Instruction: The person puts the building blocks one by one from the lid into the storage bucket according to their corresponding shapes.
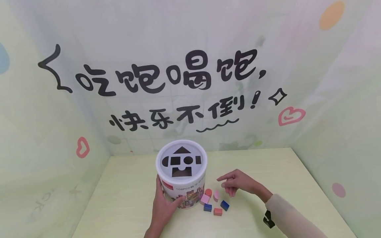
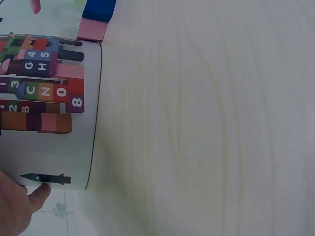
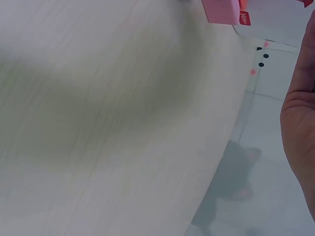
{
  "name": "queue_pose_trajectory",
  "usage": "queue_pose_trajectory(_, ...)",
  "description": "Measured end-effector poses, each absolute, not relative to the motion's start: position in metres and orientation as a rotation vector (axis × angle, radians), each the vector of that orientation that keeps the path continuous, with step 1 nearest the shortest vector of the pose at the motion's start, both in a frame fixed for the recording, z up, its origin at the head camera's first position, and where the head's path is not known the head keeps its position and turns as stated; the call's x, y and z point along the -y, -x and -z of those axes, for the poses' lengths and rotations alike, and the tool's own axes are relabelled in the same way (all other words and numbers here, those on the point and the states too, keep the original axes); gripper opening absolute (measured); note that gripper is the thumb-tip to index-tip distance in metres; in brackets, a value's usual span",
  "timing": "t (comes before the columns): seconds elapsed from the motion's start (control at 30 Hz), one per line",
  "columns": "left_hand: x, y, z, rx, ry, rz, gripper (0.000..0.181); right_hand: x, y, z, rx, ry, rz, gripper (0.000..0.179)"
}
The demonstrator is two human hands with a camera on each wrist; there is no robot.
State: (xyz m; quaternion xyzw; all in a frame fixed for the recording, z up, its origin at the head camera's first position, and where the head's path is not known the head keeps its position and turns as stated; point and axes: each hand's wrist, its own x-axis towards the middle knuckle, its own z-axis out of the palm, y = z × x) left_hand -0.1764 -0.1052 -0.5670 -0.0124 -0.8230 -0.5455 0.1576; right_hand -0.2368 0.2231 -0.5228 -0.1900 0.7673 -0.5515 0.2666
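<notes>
A white cylindrical bucket (image 1: pixel 181 180) stands upright on the table, its lid cut with shaped holes and its wall printed with colourful blocks. My left hand (image 1: pixel 163 208) holds the bucket's lower left side, thumb across the front; some fingers are hidden behind it. Just right of the bucket lie small blocks: an orange rounded one (image 1: pixel 208 192), a pink one (image 1: pixel 204 199), a pink curved one (image 1: pixel 215 195), a blue one (image 1: pixel 207 208), another blue one (image 1: pixel 225 205) and an orange one (image 1: pixel 218 212). Above them hovers my right hand (image 1: pixel 238 182), index finger extended, holding nothing.
The pale wooden table (image 1: pixel 128 185) is bounded by a printed back wall (image 1: pixel 172 43) with large black characters and by side walls. A black object (image 1: pixel 269 219) hangs under the right sleeve (image 1: pixel 293 215).
</notes>
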Motion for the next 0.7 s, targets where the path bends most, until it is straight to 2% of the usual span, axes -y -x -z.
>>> queue_pose_trajectory(0.33,0.105,0.177,0.565,2.358,0.041,1.566,0.121,-0.234,0.230,0.545,-2.003,0.525,1.431,0.030)
queue_pose_trajectory(0.7,0.104,0.177,0.566,2.363,0.045,1.556,0.121,-0.241,0.223,0.562,-1.942,0.513,1.403,0.032)
